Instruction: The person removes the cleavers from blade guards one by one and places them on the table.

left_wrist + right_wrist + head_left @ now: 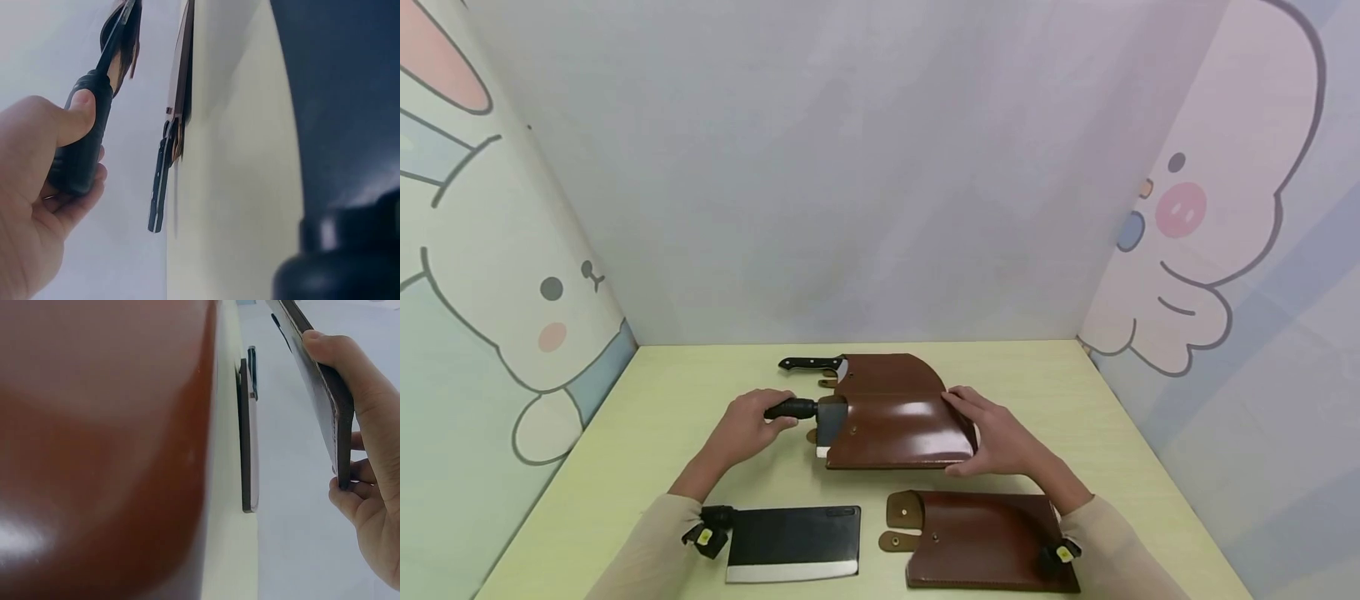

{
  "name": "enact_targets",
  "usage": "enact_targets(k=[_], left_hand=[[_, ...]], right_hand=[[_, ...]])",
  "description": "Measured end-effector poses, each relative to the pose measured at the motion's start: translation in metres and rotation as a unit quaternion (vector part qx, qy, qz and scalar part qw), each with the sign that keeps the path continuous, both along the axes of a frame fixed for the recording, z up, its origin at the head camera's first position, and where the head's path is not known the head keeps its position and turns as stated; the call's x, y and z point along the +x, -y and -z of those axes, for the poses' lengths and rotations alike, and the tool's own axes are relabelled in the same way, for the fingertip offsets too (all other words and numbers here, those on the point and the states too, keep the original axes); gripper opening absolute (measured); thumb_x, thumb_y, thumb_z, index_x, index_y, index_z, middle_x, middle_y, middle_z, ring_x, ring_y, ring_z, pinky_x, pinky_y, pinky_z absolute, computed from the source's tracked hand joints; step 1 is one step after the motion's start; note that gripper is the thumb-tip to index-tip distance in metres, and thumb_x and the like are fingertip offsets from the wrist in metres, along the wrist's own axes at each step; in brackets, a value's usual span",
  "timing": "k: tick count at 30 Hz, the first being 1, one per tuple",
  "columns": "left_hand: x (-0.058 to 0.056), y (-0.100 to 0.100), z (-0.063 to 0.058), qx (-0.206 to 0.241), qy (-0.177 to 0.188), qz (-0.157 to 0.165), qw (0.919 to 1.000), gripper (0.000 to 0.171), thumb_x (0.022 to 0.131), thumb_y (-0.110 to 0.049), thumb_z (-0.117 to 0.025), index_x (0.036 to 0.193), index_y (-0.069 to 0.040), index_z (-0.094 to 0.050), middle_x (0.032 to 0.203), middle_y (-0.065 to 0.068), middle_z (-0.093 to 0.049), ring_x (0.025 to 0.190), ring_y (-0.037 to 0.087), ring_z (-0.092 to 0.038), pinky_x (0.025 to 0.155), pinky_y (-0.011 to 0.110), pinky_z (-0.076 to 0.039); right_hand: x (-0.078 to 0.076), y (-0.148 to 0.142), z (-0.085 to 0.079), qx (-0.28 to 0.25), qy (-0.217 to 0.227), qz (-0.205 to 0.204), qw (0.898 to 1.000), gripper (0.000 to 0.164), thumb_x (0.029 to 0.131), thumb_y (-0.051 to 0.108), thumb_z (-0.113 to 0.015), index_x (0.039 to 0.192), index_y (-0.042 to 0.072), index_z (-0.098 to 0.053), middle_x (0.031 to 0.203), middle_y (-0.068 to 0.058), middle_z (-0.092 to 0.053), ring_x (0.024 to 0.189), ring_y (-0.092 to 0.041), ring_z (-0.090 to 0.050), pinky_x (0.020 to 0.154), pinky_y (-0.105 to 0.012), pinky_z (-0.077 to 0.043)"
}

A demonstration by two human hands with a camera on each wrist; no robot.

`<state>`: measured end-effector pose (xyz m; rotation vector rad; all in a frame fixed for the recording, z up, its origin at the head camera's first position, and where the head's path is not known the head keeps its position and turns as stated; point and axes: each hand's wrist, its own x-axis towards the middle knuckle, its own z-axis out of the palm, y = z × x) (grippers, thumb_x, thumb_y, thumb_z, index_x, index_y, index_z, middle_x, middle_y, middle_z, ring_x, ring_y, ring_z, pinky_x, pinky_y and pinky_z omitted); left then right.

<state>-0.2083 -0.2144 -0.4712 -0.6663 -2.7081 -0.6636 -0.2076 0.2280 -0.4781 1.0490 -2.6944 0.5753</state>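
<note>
In the head view my left hand (747,427) grips the black handle (792,408) of a cleaver. Most of its blade (831,427) is inside a glossy brown leather sheath (902,433); a strip with a pale edge shows at the mouth. My right hand (1000,435) holds the sheath's far end, thumb and fingers on opposite edges. Both wrist views show this sheath (322,406) raised off the table. In the left wrist view, the thumb and fingers wrap round the cleaver handle (84,137).
Behind lies another brown sheath (887,373) with a black riveted knife handle (811,363) sticking out. A dark-bladed cleaver (793,537) lies front left, near the left forearm. Front right is a third sheath (985,537) with tan straps, partly under the right forearm. Walls enclose the pale table (700,367).
</note>
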Motion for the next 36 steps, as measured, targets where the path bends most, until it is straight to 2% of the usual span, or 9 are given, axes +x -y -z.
enact_targets(k=[10,17,36], left_hand=[[0.003,0.009,-0.005,0.001,0.0,0.002,1.0,0.037,0.088,-0.029,-0.081,0.117,-0.005,-0.074,0.11,0.011,-0.075,0.097,0.029,-0.07,0.081,0.049,-0.056],[0.003,0.013,-0.003,0.003,-0.002,-0.009,1.0,0.039,0.087,-0.024,-0.083,0.119,-0.003,-0.073,0.113,0.013,-0.074,0.101,0.033,-0.07,0.084,0.051,-0.056],[0.006,0.027,-0.006,0.008,0.0,-0.018,0.9998,0.04,0.089,-0.022,-0.081,0.121,-0.001,-0.071,0.112,0.015,-0.073,0.101,0.033,-0.07,0.083,0.052,-0.056]], right_hand=[[-0.003,-0.007,-0.001,-0.002,0.014,0.001,1.0,0.113,0.066,0.07,-0.086,0.154,0.009,-0.046,0.154,-0.009,-0.046,0.131,-0.031,-0.057,0.094,-0.05,-0.055],[-0.003,-0.008,-0.002,-0.008,0.012,-0.006,1.0,0.112,0.066,0.065,-0.088,0.153,0.008,-0.047,0.153,-0.014,-0.048,0.131,-0.033,-0.057,0.094,-0.052,-0.055],[-0.002,-0.015,-0.007,-0.012,0.006,-0.005,1.0,0.111,0.066,0.068,-0.087,0.153,0.012,-0.048,0.151,-0.008,-0.048,0.129,-0.03,-0.058,0.092,-0.051,-0.056]])
